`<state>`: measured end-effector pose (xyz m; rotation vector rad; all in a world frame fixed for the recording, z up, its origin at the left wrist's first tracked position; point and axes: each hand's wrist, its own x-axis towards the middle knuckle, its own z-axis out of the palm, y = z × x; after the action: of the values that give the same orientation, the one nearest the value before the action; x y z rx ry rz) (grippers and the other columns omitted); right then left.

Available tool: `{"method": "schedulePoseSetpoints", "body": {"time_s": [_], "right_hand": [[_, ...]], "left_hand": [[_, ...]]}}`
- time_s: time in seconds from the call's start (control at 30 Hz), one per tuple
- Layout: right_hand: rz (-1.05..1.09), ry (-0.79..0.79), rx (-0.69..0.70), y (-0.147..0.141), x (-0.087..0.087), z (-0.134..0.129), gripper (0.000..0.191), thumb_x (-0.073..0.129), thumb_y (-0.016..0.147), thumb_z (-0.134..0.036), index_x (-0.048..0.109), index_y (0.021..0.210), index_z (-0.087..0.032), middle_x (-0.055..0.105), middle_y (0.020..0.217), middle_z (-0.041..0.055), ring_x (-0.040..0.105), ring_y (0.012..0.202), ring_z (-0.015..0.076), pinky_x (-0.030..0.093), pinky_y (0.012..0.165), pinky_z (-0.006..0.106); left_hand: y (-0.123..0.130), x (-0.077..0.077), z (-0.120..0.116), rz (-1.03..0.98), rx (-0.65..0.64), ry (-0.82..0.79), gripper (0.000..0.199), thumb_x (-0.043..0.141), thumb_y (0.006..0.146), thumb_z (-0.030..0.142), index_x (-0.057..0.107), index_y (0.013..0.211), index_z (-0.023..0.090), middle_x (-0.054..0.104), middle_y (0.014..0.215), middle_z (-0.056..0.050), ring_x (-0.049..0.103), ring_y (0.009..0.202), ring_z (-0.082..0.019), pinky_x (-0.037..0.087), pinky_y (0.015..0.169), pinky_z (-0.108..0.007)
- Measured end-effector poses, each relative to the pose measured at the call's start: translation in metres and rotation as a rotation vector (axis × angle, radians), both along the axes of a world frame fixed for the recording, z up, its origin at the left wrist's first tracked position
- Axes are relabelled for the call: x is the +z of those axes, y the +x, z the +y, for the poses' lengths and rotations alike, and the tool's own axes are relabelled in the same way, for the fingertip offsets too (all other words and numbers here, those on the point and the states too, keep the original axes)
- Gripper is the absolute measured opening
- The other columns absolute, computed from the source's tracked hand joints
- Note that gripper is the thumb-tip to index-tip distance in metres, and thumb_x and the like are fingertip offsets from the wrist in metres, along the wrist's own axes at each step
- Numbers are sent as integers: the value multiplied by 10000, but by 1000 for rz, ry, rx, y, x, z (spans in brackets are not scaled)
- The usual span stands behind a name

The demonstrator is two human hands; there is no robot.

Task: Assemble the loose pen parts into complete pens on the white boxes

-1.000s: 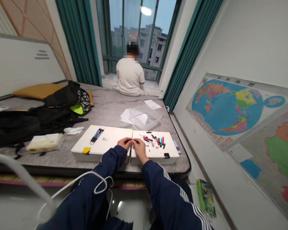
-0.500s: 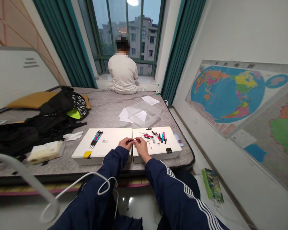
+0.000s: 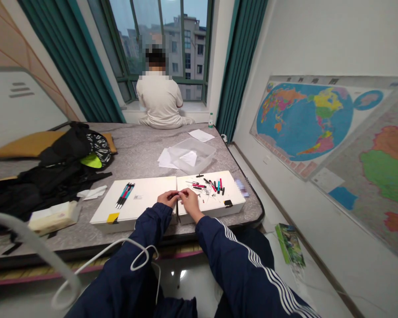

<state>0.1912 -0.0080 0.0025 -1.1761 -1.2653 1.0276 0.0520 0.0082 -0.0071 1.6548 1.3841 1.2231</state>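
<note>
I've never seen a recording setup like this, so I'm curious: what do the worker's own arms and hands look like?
Human, in loose navy-blue sleeves. The right sleeve has white stripes running lengthwise; the left sleeve shows mostly plain navy, with a white cable looping in front. The left grip and right grip wear no gloves.

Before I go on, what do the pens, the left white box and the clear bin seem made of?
Pens: probably plastic, given their smooth, solid-coloured barrels. Left white box: likely cardboard with a matte finish, judging by flat panels and straight edges. Clear bin: apparently plastic, since its walls look see-through but hazy.
</note>
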Motion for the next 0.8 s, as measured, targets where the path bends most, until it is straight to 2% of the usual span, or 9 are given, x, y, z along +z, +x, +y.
{"method": "schedulePoseSetpoints", "body": {"time_s": [0.13,0.3,0.47,0.63,0.8], "right_hand": [[-38,10,-5,0,1,-1,182,564,792,-365,613,820,-193,608,754,14,581,651,142,491,443,200],[21,-23,34,1,4,0,197,585,773,-380,615,807,-188,620,759,19,594,674,152,517,484,226],[30,-40,44,3,4,2,224,589,773,-399,609,799,-178,612,712,12,580,602,136,509,502,233],[-69,-8,10,1,0,2,235,527,819,-426,572,800,-196,578,684,-13,539,563,124,451,480,213],[-324,116,-42,1,1,1,246,439,880,-381,562,761,-205,559,649,-20,514,611,136,389,575,223]], "left_hand": [[0,-1,-1,4,6,30,287,642,701,401,705,869,178,739,856,-69,683,822,-227,531,825,-369],[-3,-2,2,29,-29,38,291,616,730,420,701,869,179,736,853,-59,678,835,-215,521,847,-354],[-4,-2,3,30,-54,36,302,607,747,428,705,878,174,736,868,-65,674,853,-218,515,856,-359],[-4,-1,3,17,-55,42,283,634,723,411,729,860,182,738,874,-72,676,844,-219,526,838,-369],[-9,-1,4,63,-74,39,254,663,718,370,747,872,187,741,882,-77,680,844,-220,529,835,-373]]}}
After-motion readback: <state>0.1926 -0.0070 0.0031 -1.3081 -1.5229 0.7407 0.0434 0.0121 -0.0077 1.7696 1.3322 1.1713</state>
